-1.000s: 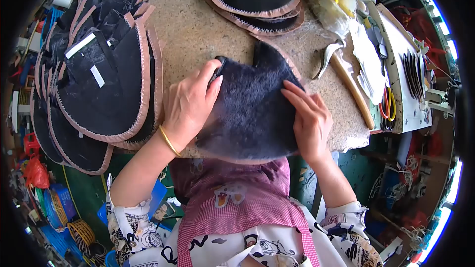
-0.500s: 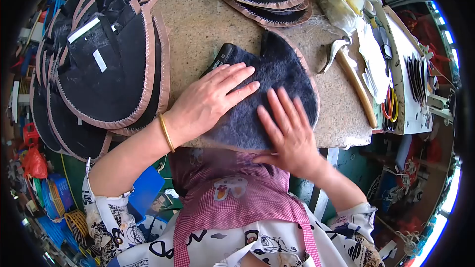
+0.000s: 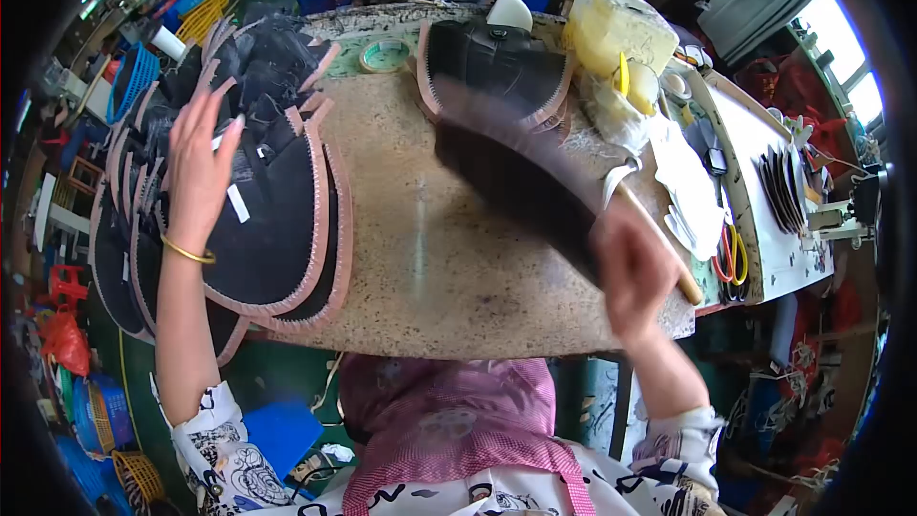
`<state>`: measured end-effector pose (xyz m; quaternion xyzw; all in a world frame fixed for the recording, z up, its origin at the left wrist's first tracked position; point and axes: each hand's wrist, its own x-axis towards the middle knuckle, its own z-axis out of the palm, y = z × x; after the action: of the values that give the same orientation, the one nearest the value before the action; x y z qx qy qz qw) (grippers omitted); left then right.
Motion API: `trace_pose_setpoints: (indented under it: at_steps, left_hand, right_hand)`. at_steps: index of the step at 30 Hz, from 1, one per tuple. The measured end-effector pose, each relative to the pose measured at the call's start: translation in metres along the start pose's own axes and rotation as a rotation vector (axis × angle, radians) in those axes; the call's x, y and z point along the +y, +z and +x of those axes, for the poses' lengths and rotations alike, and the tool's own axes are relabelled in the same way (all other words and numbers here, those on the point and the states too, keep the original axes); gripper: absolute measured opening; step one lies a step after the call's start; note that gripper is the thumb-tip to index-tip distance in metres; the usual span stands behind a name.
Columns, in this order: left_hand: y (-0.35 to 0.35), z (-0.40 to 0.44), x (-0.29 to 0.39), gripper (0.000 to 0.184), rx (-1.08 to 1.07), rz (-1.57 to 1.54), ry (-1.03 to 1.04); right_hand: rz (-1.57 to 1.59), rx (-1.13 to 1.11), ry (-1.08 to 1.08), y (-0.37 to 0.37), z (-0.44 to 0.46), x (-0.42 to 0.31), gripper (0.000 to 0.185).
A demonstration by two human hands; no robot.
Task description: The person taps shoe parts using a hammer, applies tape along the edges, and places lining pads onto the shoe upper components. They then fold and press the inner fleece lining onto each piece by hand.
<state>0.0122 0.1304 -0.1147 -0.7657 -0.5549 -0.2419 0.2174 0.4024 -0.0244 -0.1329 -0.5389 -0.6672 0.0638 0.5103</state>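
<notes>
The panel (image 3: 535, 196), blurred, hung over the surface's (image 3: 411, 311) middle — off both stacks — its near end gripped in the right hand (image 3: 635, 272). The left hand (image 3: 198, 167), fingers loosely spread, was at the left stack (image 3: 277, 258) by the left edge; contact was unclear. Several panels lay there, seemingly fewer in the far stack (image 3: 492, 72) near the far edge.

Stacked pieces (image 3: 267, 258) lie left on the worktable (image 3: 449, 301).
</notes>
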Motion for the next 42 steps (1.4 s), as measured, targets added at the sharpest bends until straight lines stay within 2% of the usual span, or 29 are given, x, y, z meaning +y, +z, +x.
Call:
trace_pose_setpoints:
  at_steps: [2, 3, 5, 6, 7, 8, 10, 12, 13, 14, 15, 17, 18, 20, 21, 22, 23, 24, 25, 27, 30, 31, 32, 34, 37, 38, 39, 41, 42]
  left_hand:
    - [0.011, -0.025, -0.053, 0.049, -0.226, 0.19, -0.149]
    - [0.02, -0.031, -0.078, 0.046, -0.284, -0.018, -0.123]
    - [0.019, -0.041, -0.073, 0.038, -0.176, -0.245, -0.148]
    - [0.027, -0.046, -0.08, 0.037, -0.082, -0.133, -0.1]
    - [0.022, -0.046, -0.066, 0.033, 0.014, -0.081, -0.134]
    - [0.005, -0.042, -0.044, 0.028, 0.037, -0.138, -0.13]
    - [-0.015, -0.043, -0.023, 0.023, 0.101, -0.322, -0.015]
    - [-0.03, -0.053, -0.033, 0.02, -0.01, -0.535, -0.264]
    - [-0.044, -0.048, -0.031, 0.022, 0.077, -0.474, -0.193]
    - [-0.067, -0.036, -0.014, 0.027, 0.069, -0.607, -0.268]
    - [-0.077, -0.027, -0.003, 0.035, 0.119, -0.603, -0.181]
    - [-0.084, -0.01, 0.048, 0.038, 0.064, -0.789, -0.244]
    - [-0.068, 0.0, 0.09, 0.038, -0.147, -0.948, -0.18]
    - [-0.038, 0.002, 0.139, 0.035, -0.317, -1.039, -0.092]
    - [-0.015, 0.001, 0.147, 0.035, -0.484, -1.183, -0.159]
    - [-0.003, 0.002, 0.159, 0.037, -0.566, -1.084, -0.051]
    - [0.012, -0.003, 0.168, 0.039, -0.496, -1.028, -0.01]
    - [0.022, -0.005, 0.177, 0.041, -0.424, -0.973, 0.029]
    - [0.011, 0.003, 0.193, 0.041, -0.22, -0.77, 0.258]
    - [0.001, 0.011, 0.218, 0.041, -0.202, -0.801, 0.449]
    - [0.003, 0.013, 0.259, 0.039, -0.3, -0.989, 0.573]
    - [0.001, 0.013, 0.272, 0.037, -0.517, -1.197, 0.426]
    - [0.0, 0.014, 0.281, 0.035, -0.734, -1.396, 0.257]
    - [0.013, 0.018, 0.293, 0.043, -0.855, -1.516, 0.182]
    - [0.025, 0.01, 0.303, 0.054, -0.798, -1.699, 0.112]
    - [0.019, 0.006, 0.3, 0.054, -0.813, -1.736, 0.084]
    - [0.005, 0.006, 0.289, 0.046, -1.018, -1.776, -0.033]
    - [-0.006, -0.001, 0.256, 0.034, -1.163, -1.604, -0.063]
    - [-0.006, -0.01, 0.238, 0.027, -1.095, -1.584, -0.031]
  right_hand:
    - [0.209, 0.233, 0.26, 0.01, 0.058, 0.016, 0.018]
    - [0.23, 0.305, 0.26, 0.018, 0.085, 0.033, 0.022]
    - [0.206, 0.421, 0.378, 0.043, 0.118, 0.077, 0.03]
    - [0.232, 0.407, 0.49, 0.053, 0.122, 0.093, 0.03]
    - [0.134, 0.369, 0.451, 0.061, 0.116, 0.114, 0.033]
    - [-0.093, 0.325, 0.366, 0.059, 0.104, 0.114, 0.032]
    - [-0.089, 0.29, 0.378, 0.034, 0.071, 0.102, 0.03]
    - [-0.283, 0.182, 0.244, -0.011, 0.05, 0.135, 0.024]
    - [-0.378, 0.132, 0.307, -0.04, 0.043, 0.139, 0.023]
    - [-0.622, 0.078, 0.365, -0.066, 0.039, 0.142, 0.03]
    - [-0.817, -0.044, 0.386, -0.091, 0.035, 0.145, 0.043]
    - [-0.96, -0.166, 0.485, -0.114, 0.027, 0.16, 0.053]
    - [-1.024, -0.261, 0.591, -0.12, 0.024, 0.161, 0.057]
    - [-1.051, -0.225, 0.504, -0.118, 0.023, 0.165, 0.055]
    - [-0.994, -0.282, 0.586, -0.119, 0.028, 0.165, 0.054]
    - [-0.934, -0.338, 0.666, -0.121, 0.031, 0.165, 0.053]
    - [-0.933, -0.346, 0.612, -0.123, 0.031, 0.165, 0.042]
    - [-0.931, -0.342, 0.612, -0.126, 0.032, 0.17, 0.042]
    - [-0.898, -0.315, 0.596, -0.129, 0.031, 0.177, 0.036]
    - [-0.861, -0.3, 0.581, -0.133, 0.023, 0.188, 0.03]
    - [-0.501, 0.207, 0.569, -0.143, 0.004, 0.201, 0.019]
    - [-0.361, 0.544, 0.451, -0.14, 0.0, 0.183, 0.02]
    - [-0.292, 0.658, 0.449, -0.137, 0.003, 0.137, 0.017]
    - [-0.03, 0.801, 0.342, -0.137, 0.0, 0.104, 0.021]
    - [0.631, 0.573, 0.426, -0.097, -0.019, 0.07, 0.02]
    - [0.753, 0.508, 0.551, -0.074, -0.029, 0.061, 0.019]
    - [0.819, 0.443, 0.613, -0.051, -0.038, 0.044, 0.024]
    - [0.858, 0.243, 0.74, -0.024, -0.054, 0.021, 0.031]
    - [0.869, 0.161, 0.779, -0.016, -0.053, 0.008, 0.035]
